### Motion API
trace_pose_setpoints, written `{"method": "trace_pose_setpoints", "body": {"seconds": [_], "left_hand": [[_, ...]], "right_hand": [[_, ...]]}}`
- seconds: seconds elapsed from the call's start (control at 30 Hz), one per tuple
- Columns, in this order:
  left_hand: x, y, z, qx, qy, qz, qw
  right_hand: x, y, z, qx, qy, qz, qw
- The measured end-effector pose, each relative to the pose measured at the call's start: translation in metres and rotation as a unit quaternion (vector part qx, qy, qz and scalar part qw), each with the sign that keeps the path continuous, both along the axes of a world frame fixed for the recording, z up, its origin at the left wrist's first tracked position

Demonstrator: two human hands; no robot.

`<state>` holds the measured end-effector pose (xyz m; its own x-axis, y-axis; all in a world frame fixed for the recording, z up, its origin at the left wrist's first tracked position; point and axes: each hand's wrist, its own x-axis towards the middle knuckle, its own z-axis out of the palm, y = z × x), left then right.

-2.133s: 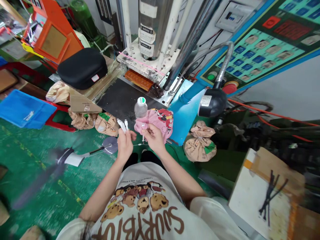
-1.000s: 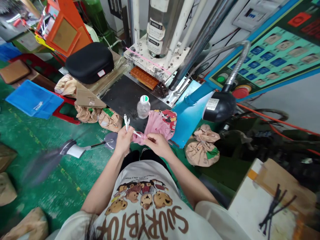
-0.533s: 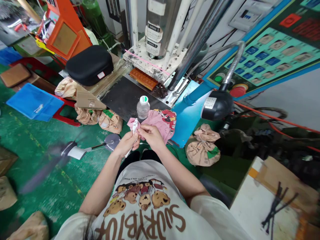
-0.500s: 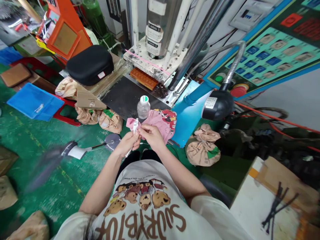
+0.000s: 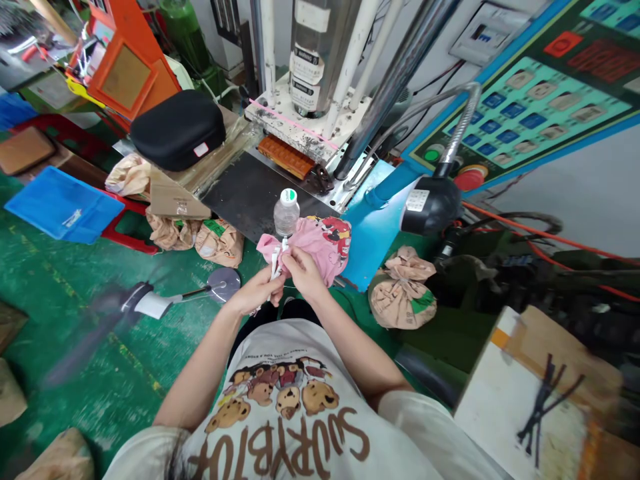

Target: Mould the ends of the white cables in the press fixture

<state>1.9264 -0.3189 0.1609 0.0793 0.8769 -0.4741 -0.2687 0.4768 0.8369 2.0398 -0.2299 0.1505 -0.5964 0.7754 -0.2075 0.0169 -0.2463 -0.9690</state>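
Observation:
My left hand (image 5: 261,291) is closed around a slim white plug-like piece (image 5: 275,261) that stands up from its fingers. Between the thumb and fingertips of my right hand (image 5: 304,272), a second small white plug-like piece (image 5: 285,245) is pinched. The two pieces are side by side and close together; whether they join is hidden by my fingers. Just beyond my hands lies a pink cloth (image 5: 320,245) with a red printed figure. A clear plastic bottle (image 5: 287,219) with a white and green cap stands upright behind the cloth's left part.
A press machine (image 5: 307,73) rises ahead over a dark metal plate (image 5: 240,187). A black lamp head (image 5: 431,205) and control panel (image 5: 520,113) are on the right. Paper sacks (image 5: 403,293) stand nearby. A blurred fan (image 5: 137,300) is at left, beside a blue tray (image 5: 65,207).
My right hand now pinches a white piece upright beside the one in my left hand; earlier just one showed clearly. The view has shifted slightly.

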Motion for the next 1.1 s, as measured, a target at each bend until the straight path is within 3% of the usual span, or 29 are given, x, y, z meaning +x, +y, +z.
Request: {"method": "trace_pose_setpoints", "body": {"seconds": [0.2, 0.33, 0.43, 0.6, 0.7, 0.8, 0.93, 1.0, 1.1], "left_hand": [[-0.01, -0.02, -0.009, -0.006, 0.022, 0.024, 0.999], [-0.021, -0.023, -0.014, 0.017, 0.106, 0.138, 0.985], [-0.028, -0.015, -0.007, 0.057, 0.161, 0.191, 0.967], [-0.029, 0.004, 0.012, 0.113, 0.212, 0.133, 0.961], [-0.024, 0.006, 0.011, 0.12, 0.228, 0.109, 0.96], [-0.02, 0.003, 0.001, 0.117, 0.246, 0.117, 0.955], [-0.022, -0.002, -0.01, 0.112, 0.277, 0.113, 0.948], [-0.025, -0.002, -0.011, 0.113, 0.297, 0.103, 0.943], [-0.026, -0.001, -0.007, 0.123, 0.337, 0.093, 0.929]], "right_hand": [[0.009, 0.005, 0.005, -0.002, 0.01, 0.001, 1.0], [0.017, 0.007, 0.009, 0.023, -0.01, 0.031, 0.999], [0.02, 0.004, 0.013, 0.104, -0.052, 0.097, 0.989], [0.02, -0.006, 0.018, 0.257, -0.117, 0.158, 0.946], [0.018, -0.01, 0.017, 0.295, -0.133, 0.151, 0.934], [0.017, -0.014, 0.011, 0.276, -0.14, 0.103, 0.945], [0.018, -0.013, 0.002, 0.174, -0.118, -0.003, 0.978], [0.019, -0.01, 0.0, 0.15, -0.108, 0.019, 0.983], [0.018, -0.008, 0.001, 0.145, -0.093, 0.119, 0.978]]}}
